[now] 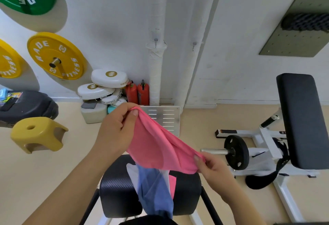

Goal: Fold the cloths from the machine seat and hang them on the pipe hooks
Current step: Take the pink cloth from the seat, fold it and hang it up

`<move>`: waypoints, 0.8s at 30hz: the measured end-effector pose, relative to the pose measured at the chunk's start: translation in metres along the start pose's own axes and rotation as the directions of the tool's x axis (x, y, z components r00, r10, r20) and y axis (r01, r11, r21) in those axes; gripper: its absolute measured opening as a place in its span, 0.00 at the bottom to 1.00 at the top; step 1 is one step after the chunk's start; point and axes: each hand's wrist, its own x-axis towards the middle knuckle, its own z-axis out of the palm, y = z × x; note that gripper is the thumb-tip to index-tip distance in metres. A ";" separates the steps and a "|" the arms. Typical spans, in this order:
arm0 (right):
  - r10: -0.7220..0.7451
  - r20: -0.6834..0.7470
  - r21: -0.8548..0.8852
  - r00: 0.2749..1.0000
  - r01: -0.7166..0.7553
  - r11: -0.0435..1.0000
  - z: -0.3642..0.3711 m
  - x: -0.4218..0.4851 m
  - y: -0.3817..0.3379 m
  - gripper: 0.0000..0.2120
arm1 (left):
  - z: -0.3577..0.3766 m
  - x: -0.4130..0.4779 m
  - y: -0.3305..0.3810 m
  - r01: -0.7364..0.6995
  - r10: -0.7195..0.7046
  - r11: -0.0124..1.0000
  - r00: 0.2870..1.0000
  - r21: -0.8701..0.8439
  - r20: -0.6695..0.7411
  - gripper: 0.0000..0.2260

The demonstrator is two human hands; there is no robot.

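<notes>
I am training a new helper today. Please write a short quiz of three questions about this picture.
1. True or false: both hooks on the pipes are bare.
2. Which colour is the cloth held between the left hand and the right hand? A) green B) pink C) yellow
3. What lies on the machine seat?

Key: 1 true; 2 B; 3 more cloths, blue, white and pink.

A yellow plastic stool (38,134) stands on the beige floor (53,175). Yellow weight plates (55,55) hang on the white wall (110,29) above stacked white boxing pads (105,86) and two red fire extinguishers (137,92).
</notes>
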 end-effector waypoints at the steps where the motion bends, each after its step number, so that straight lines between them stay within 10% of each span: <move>1: 0.031 -0.027 0.089 0.999 -0.028 0.996 -0.002 0.000 0.001 0.11 | 0.003 -0.001 -0.004 0.006 -0.006 1.000 1.000 0.018 -0.002 0.11; 5: 0.100 -0.188 0.234 0.977 -0.055 0.971 -0.011 -0.001 -0.003 0.16 | 0.011 -0.006 -0.021 0.093 -0.092 0.996 0.995 0.008 -0.022 0.09; 14: -0.133 -0.186 -0.114 0.973 0.113 0.987 -0.022 -0.002 -0.011 0.22 | 0.011 -0.010 -0.044 0.184 -0.184 0.983 0.980 -0.010 -0.069 0.09; 24: -0.160 -0.090 -0.273 0.983 0.130 0.953 -0.009 0.000 -0.014 0.05 | -0.012 -0.018 -0.071 0.266 -0.274 0.961 0.949 -0.071 -0.154 0.09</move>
